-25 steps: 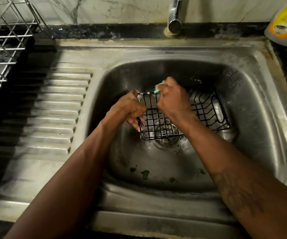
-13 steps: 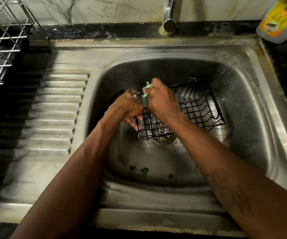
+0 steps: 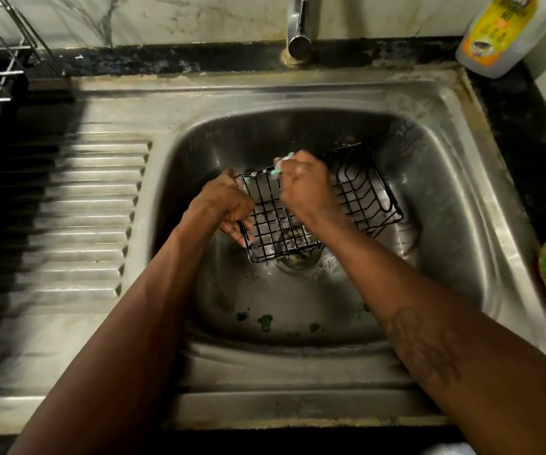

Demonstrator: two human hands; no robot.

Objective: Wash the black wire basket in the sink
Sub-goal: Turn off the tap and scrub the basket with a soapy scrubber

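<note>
Green specks [image 3: 265, 320] lie on the near floor of the steel sink [image 3: 455, 198]. Above them, over the sudsy drain [image 3: 301, 259], the black wire basket [image 3: 363, 195] sits tilted inside the basin. The left hand [image 3: 224, 205] grips its left edge with curled fingers. The right hand [image 3: 304, 188], fisted round a small green-and-white scrubber [image 3: 281, 166], presses on the basket's grid. Beyond stand the faucet [image 3: 297, 31] and a yellow-labelled bottle [image 3: 501, 31].

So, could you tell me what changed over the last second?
The right hand, gripping a green scrubber, rubbed left then back right along the far rim of the black wire basket. The left hand keeps its grip on its left edge, in the sink.
</note>
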